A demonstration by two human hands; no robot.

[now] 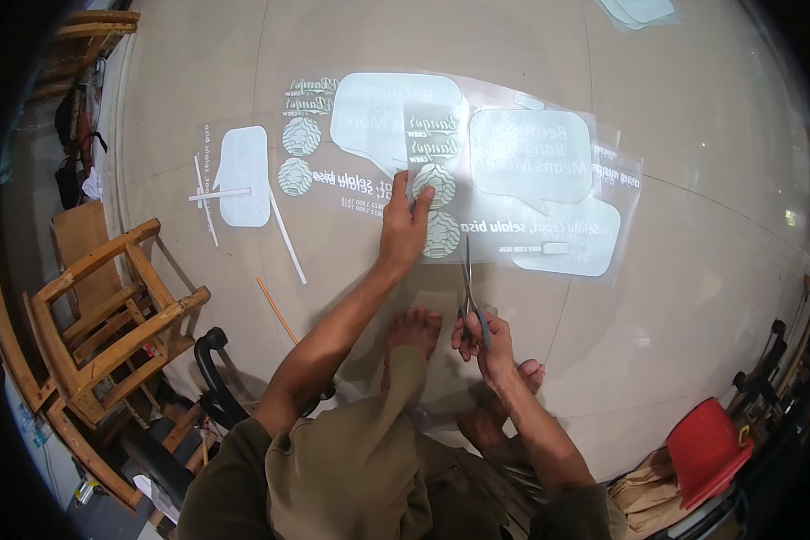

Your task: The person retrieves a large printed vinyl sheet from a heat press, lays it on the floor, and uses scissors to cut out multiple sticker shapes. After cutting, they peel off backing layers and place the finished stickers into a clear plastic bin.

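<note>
My left hand (406, 226) grips the left part of a clear printed film sheet (486, 212), thumb on top near a round pale print. The film bears mirrored white writing, round designs and a speech bubble shape. My right hand (484, 343) holds scissors (471, 293) by their grey handles. The scissor blades point away from me and reach the film's near edge, between the round prints and the line of writing. Beneath and beyond lie more clear sheets with pale speech bubbles (597, 239), overlapping on the tiled floor.
At the left, a smaller film piece (245, 175) lies with narrow white strips (287, 236). An orange stick (277, 309) lies nearer me. A wooden chair (118, 324) stands far left, a red container (705, 452) lower right. More cut pieces (641, 10) lie at the top. My bare feet are near the film.
</note>
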